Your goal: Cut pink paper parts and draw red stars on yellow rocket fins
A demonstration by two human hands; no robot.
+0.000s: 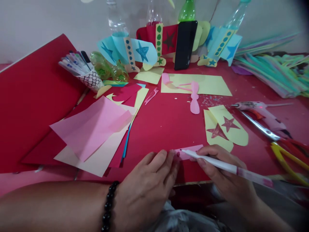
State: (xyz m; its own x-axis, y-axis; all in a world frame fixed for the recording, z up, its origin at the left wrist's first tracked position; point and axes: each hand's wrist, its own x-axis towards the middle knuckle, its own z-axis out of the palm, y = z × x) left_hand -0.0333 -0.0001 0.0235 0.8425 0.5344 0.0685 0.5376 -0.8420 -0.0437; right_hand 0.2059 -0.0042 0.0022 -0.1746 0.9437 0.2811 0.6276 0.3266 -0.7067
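My right hand (224,174) grips a white marker pen (217,163), its tip touching a small pink paper strip (189,151) at the near edge of the red table. My left hand (147,187), with a black bead bracelet on the wrist, lies flat beside it, fingers stretched out and pressing the strip's left end. Two yellow paper shapes with red stars (225,127) lie just beyond my right hand.
Loose pink, cream and red paper sheets (96,129) lie at left. A cup of markers (83,71) lies tipped over. Decorated bottles (154,42) and a black phone (184,45) stand at the back. A glue gun (260,112) and scissors (282,145) lie at right.
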